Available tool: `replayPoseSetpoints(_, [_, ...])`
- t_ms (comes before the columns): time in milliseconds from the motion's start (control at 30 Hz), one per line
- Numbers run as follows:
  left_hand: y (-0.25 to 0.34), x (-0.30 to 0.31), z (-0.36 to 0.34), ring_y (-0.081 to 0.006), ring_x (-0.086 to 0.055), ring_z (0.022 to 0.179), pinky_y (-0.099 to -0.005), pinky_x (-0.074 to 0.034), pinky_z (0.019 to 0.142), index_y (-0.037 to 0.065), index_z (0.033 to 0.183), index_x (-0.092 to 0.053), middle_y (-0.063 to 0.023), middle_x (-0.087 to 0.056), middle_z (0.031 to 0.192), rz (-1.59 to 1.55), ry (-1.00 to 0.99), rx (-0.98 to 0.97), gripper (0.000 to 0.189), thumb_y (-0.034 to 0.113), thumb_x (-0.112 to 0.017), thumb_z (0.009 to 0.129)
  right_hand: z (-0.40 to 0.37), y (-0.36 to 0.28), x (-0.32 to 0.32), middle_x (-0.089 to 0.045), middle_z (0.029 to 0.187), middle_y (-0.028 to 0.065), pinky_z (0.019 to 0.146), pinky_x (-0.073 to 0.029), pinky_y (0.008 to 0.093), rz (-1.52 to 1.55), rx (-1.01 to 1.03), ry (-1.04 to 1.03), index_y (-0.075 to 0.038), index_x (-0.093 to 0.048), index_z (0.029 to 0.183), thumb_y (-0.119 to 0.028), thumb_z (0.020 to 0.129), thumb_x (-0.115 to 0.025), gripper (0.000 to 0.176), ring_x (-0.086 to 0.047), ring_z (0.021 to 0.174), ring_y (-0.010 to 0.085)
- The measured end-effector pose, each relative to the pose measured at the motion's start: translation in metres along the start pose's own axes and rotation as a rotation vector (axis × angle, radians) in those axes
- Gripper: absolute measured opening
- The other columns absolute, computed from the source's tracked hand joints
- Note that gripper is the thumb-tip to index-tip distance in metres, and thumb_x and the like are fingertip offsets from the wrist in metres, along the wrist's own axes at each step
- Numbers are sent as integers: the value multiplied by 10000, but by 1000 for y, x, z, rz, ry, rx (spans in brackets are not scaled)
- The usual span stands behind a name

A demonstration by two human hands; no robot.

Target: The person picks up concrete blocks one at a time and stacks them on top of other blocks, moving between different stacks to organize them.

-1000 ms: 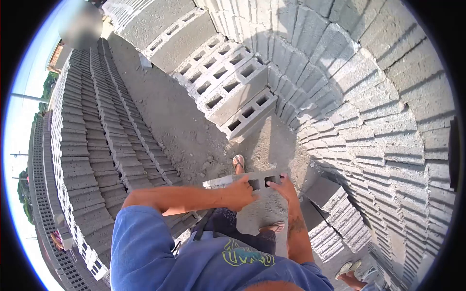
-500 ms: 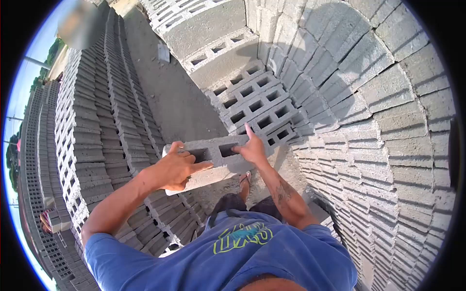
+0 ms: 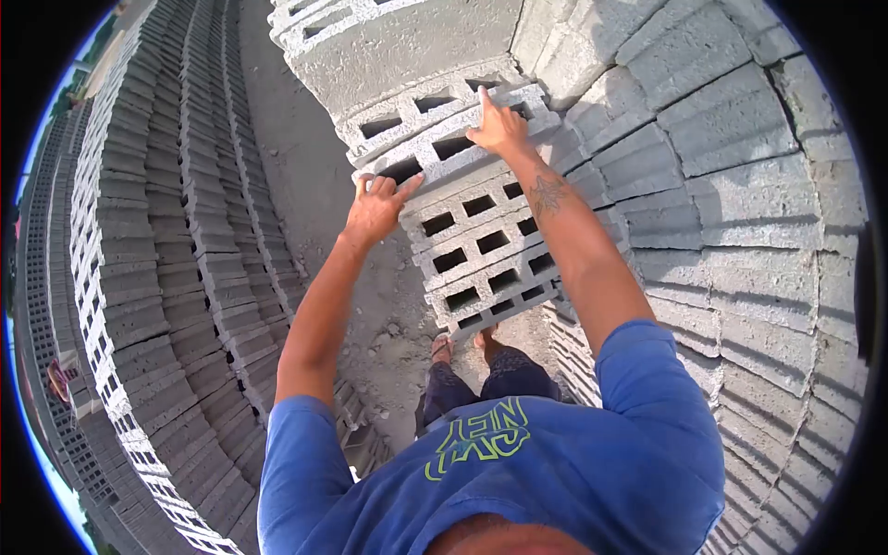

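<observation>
A grey hollow concrete block (image 3: pixel 435 166) lies across the stack in front of me, against the row behind it. My left hand (image 3: pixel 377 205) grips its left end, with fingers over the top edge and into a hole. Near the block's right end, my right hand (image 3: pixel 499 128) holds it with fingers and thumb at the holes. Lower blocks (image 3: pixel 472 236) with dark rectangular holes lie in rows between the held block and my feet.
A taller block stack (image 3: pixel 407 55) rises beyond. Long stacked rows (image 3: pixel 166 231) run along the left, and a high block wall (image 3: pixel 740 203) curves along the right. Dusty ground (image 3: pixel 305 157) lies between. My feet stand below the stack.
Both hands have carried the block forward, away from my body, onto the stack beside the back row. My view has shifted, and both feet now show.
</observation>
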State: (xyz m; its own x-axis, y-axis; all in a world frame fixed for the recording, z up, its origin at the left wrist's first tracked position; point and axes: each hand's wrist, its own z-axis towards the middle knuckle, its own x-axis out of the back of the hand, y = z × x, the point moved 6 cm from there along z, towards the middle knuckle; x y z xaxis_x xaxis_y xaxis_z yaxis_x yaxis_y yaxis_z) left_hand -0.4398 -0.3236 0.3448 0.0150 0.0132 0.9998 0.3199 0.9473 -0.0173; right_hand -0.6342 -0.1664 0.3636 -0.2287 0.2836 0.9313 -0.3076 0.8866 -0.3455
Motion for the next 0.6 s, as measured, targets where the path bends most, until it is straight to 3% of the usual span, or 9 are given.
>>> replayPoseSetpoints(67, [-18,-11,22,-211,-532,986,-480,-317,982,260,1423,-365,-45,-538,948,-43,126,171,769,212,-728,748,26,10,-13,-669,974,217,848,-502,467,9,-12,26,-236,-272,1465,-370,697,-726,902,-641,949,379])
replayPoseSetpoints(133, [-21,-17,26,-222,-519,1041,-502,-306,996,287,1417,-372,-52,-550,1002,-15,122,170,732,269,-713,769,25,18,-13,-671,927,228,822,-507,468,32,-37,-39,-235,-323,1446,-420,695,-718,868,-650,907,383])
replayPoseSetpoints(167, [-20,-20,28,-223,-516,1054,-509,-303,996,287,1416,-373,-54,-552,1013,-17,94,174,722,278,-706,776,24,16,-10,-686,839,196,747,-526,438,10,12,-4,-175,-365,1430,-449,703,-677,837,-672,793,360])
replayPoseSetpoints(333, [-26,-20,28,-201,-513,1039,-514,-280,1018,301,1412,-376,-27,-552,999,-32,51,171,691,316,-690,796,27,12,-9,-675,745,200,649,-525,451,26,18,13,-126,-357,1424,-437,692,-726,876,-671,690,359])
replayPoseSetpoints(533, [-25,-18,25,-220,-535,1000,-533,-294,1016,289,1417,-356,-58,-542,949,-20,51,158,660,323,-650,827,21,8,-3,-674,764,217,697,-523,470,15,27,75,-114,-335,1433,-411,670,-731,909,-664,719,390])
replayPoseSetpoints(567, [-25,-18,24,-215,-526,1038,-534,-269,1045,311,1446,-285,-62,-551,979,-55,14,175,704,293,-636,836,18,8,-1,-674,764,217,697,-523,470,10,36,93,-114,-335,1433,-411,670,-731,909,-664,719,390])
replayPoseSetpoints(600, [-24,-16,22,-215,-526,1038,-534,-269,1045,311,1446,-285,-62,-551,979,-45,37,177,704,293,-636,836,17,8,-5,-675,841,216,770,-504,462,19,5,37,-108,-386,1401,-389,695,-720,831,-655,819,380])
